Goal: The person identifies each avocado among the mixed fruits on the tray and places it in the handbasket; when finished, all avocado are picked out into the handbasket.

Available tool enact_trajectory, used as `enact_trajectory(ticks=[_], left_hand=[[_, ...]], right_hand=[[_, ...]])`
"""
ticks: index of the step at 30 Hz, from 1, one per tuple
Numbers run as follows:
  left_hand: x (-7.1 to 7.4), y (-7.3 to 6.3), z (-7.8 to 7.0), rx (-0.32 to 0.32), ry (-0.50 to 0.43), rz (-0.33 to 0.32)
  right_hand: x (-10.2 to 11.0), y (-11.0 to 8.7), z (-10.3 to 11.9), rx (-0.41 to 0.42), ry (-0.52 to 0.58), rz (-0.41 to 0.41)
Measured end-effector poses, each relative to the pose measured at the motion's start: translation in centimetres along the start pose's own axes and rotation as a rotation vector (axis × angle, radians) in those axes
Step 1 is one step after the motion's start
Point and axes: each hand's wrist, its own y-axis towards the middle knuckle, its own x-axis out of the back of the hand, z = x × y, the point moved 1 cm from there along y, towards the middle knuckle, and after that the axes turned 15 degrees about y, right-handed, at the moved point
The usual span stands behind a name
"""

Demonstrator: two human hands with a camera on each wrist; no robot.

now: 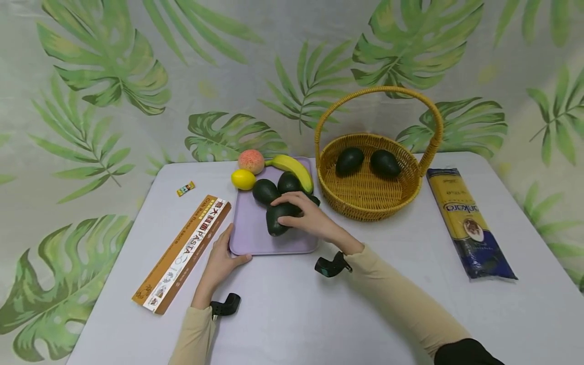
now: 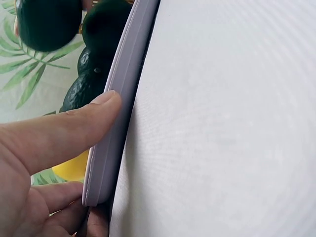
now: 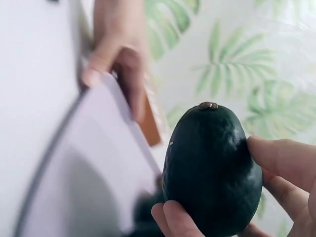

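My right hand (image 1: pixel 310 217) grips a dark green avocado (image 1: pixel 276 221) between thumb and fingers, over the lilac tray (image 1: pixel 253 241). In the right wrist view that avocado (image 3: pixel 212 173) shows its stem end up. My left hand (image 1: pixel 222 261) holds the tray's near left corner. Its thumb (image 2: pixel 94 118) presses on the tray rim (image 2: pixel 111 153) while the other fingers wrap the corner. On the tray lie several more avocados (image 1: pixel 266 191), partly hidden behind the right hand, and a banana (image 1: pixel 295 170). A peach (image 1: pixel 251 161) and a lemon (image 1: pixel 243 179) sit at its far left corner.
Right of the tray stands a wicker basket (image 1: pixel 371 205) with a tall handle and two avocados (image 1: pixel 350 161) inside. A bag of pasta (image 1: pixel 470 223) lies farther right. A long pasta box (image 1: pixel 182 256) and a small wrapped snack (image 1: pixel 185 189) lie on the left.
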Motion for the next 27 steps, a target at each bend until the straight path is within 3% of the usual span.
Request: enact_trajectory(ticks=[3,12,21,27], left_hand=[[0.1,0.0,0.1,0.002,0.008,-0.004],[0.2,-0.1,0.1,0.01,-0.001,0.001],[0.1,0.0,0.0,0.002,0.008,0.002],[-0.1,0.1,0.1,0.002,0.0,0.003]], right_hand=[[2.3,-1.0,0.8,-0.001,0.081,-0.024],[10.1,-4.7,1.6,-0.026,0.15,-0.154],[17.0,-7.6,0.4,-0.108,0.133,-0.342],[19.4,-7.5,-0.3,-0.143,0.057,-0.341]])
